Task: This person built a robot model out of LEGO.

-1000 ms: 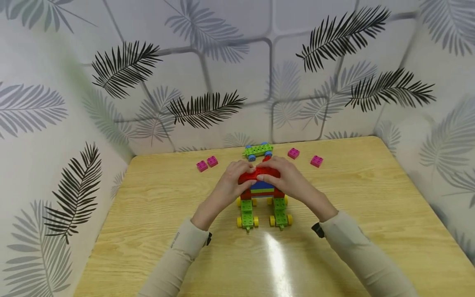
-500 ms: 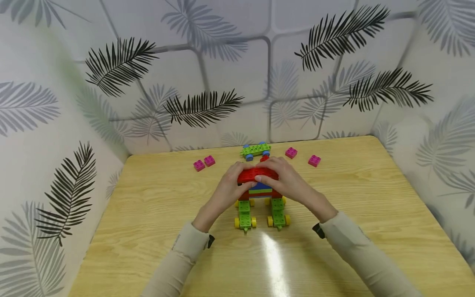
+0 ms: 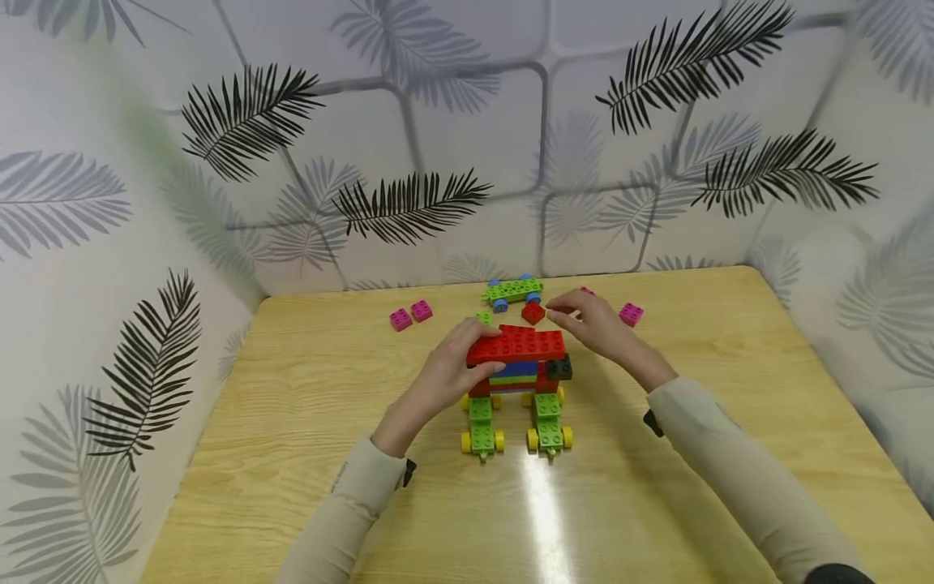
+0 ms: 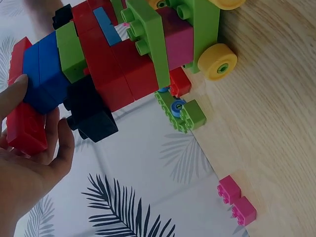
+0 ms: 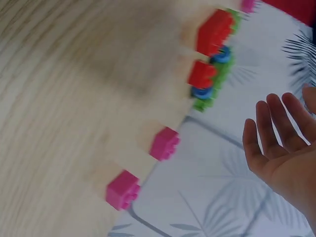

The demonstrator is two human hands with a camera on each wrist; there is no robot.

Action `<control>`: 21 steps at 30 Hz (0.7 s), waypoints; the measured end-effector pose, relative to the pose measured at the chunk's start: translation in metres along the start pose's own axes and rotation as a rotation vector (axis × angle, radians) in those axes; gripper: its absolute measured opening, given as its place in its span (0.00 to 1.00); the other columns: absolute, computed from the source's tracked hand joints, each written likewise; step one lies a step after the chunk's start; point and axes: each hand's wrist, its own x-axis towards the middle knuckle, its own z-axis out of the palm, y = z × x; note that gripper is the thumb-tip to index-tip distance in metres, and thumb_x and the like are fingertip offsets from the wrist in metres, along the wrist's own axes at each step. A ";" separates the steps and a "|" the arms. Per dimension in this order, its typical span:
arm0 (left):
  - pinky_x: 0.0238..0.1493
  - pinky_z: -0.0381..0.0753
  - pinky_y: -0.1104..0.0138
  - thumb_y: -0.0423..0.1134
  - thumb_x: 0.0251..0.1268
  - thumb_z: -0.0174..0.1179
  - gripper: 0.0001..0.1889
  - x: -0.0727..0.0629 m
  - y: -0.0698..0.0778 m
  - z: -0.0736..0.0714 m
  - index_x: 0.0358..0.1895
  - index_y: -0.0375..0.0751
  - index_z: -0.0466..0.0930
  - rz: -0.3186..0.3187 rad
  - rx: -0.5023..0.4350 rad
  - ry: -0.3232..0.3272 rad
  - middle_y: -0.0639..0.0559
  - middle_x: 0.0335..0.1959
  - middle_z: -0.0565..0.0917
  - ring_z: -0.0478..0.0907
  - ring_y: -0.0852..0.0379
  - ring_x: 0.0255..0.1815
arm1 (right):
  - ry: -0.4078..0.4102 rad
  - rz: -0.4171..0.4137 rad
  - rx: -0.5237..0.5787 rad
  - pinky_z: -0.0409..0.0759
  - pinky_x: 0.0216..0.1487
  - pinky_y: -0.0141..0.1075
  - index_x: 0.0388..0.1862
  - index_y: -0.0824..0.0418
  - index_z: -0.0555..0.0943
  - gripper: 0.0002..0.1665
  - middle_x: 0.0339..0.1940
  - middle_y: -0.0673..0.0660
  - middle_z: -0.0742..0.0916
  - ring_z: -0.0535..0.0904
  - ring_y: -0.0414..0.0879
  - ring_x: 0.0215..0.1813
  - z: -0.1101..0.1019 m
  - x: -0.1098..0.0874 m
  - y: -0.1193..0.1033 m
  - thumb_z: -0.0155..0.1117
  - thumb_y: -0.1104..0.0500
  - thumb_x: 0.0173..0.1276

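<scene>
A tall toy-brick structure (image 3: pixel 516 369) stands on two green bases with yellow wheels (image 3: pixel 481 438). Its top is red, with blue and lime bricks below and a black brick (image 3: pixel 559 369) jutting from the right side. My left hand (image 3: pixel 441 373) grips the left end of the top, thumb in front and fingers behind. In the left wrist view, that hand (image 4: pixel 37 168) holds the red and blue upper bricks. My right hand (image 3: pixel 606 328) is off the structure, beside a small loose red brick (image 3: pixel 533 313). In the right wrist view, its fingers (image 5: pixel 274 118) are apart and hold nothing.
Behind the structure lies a green base with blue wheels (image 3: pixel 513 290). Two pink bricks (image 3: pixel 411 315) lie to the left, and another pink brick (image 3: pixel 631 314) to the right. A longer red brick (image 5: pixel 215 32) shows in the right wrist view. The patterned wall borders the table's back edge.
My right hand has let go of the red top and moved right and back, uncovering the black brick and the loose red brick. My left hand keeps its grip.
</scene>
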 end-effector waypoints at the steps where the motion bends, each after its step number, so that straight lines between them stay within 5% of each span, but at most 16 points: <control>1: 0.54 0.76 0.58 0.36 0.61 0.66 0.19 -0.001 0.000 0.000 0.53 0.36 0.74 0.006 -0.003 0.000 0.45 0.49 0.77 0.74 0.50 0.51 | -0.006 0.003 -0.016 0.77 0.51 0.52 0.54 0.67 0.80 0.18 0.50 0.62 0.83 0.79 0.55 0.50 0.005 0.002 0.006 0.57 0.56 0.73; 11: 0.50 0.78 0.62 0.37 0.61 0.66 0.20 -0.010 -0.004 0.002 0.55 0.37 0.73 -0.009 -0.050 -0.009 0.46 0.50 0.76 0.74 0.53 0.48 | -0.158 -0.022 -0.133 0.72 0.57 0.55 0.61 0.67 0.76 0.21 0.56 0.65 0.80 0.75 0.61 0.55 0.046 0.021 0.025 0.59 0.65 0.70; 15: 0.47 0.78 0.64 0.37 0.62 0.66 0.21 -0.011 -0.004 0.001 0.56 0.36 0.73 -0.005 -0.060 -0.007 0.46 0.50 0.76 0.74 0.53 0.47 | -0.198 -0.039 -0.237 0.68 0.61 0.59 0.65 0.64 0.73 0.30 0.61 0.64 0.78 0.72 0.63 0.60 0.057 0.029 0.021 0.62 0.51 0.68; 21: 0.49 0.78 0.63 0.37 0.62 0.66 0.20 -0.011 -0.003 -0.004 0.55 0.37 0.73 -0.022 -0.050 -0.006 0.46 0.50 0.76 0.74 0.53 0.48 | -0.250 -0.094 -0.393 0.70 0.57 0.62 0.65 0.60 0.74 0.31 0.61 0.62 0.79 0.71 0.65 0.61 0.071 0.039 0.020 0.56 0.44 0.70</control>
